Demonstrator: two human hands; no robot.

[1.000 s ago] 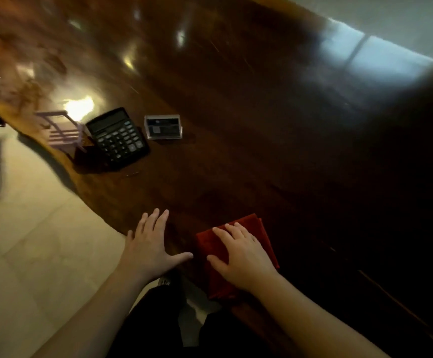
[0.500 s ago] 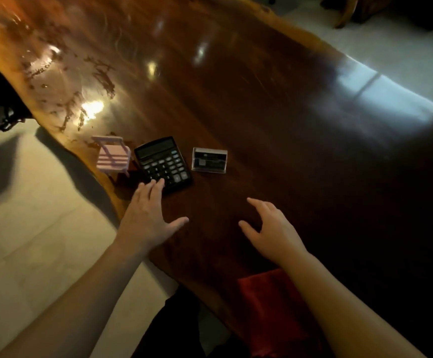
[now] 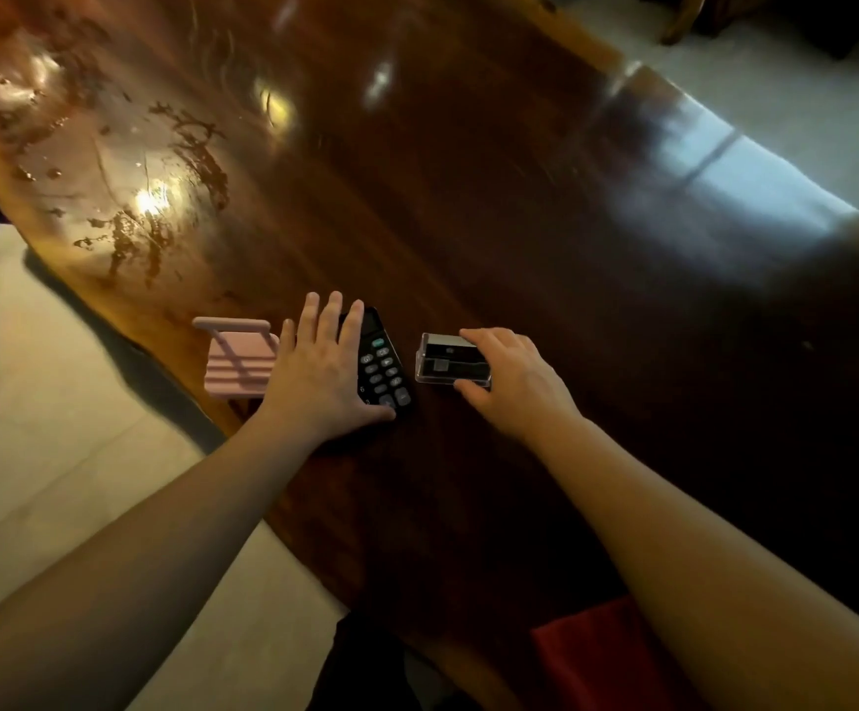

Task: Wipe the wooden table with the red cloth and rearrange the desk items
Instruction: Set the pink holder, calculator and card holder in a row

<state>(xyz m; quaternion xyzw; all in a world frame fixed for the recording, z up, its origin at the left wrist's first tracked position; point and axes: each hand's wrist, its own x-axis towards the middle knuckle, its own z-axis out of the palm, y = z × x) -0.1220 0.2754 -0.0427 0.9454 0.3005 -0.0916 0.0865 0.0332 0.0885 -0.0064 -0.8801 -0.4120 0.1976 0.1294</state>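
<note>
Wooden table [image 3: 468, 207]: a broad, glossy slab that ran away beyond both hands; its polished face looked slick, so light items on it would probably slide at a push rather than need lifting.

Red cloth [image 3: 602, 659]: lay folded on the table's near edge, well behind the right hand and beside the right forearm, touched by neither hand. It appeared soft and limp, best gathered from above.

Calculator [image 3: 384, 369]: lay flat under the left hand [image 3: 322, 374], whose spread fingers and palm covered its left part, the thumb at its near edge. Whether that hand pressed or merely rested could not be told; nothing was enclosed in it. The body looked rigid and light, best taken by its long edges.

Pink rack [image 3: 236, 364]: stood just beyond the left hand's outer side, a small, seemingly light plastic piece.

Clear card holder [image 3: 449, 360]: between the hands, pinched at its right end by the right hand [image 3: 512, 379], fingers over the far edge, thumb at the near one. Probably brittle and slippery.
</note>
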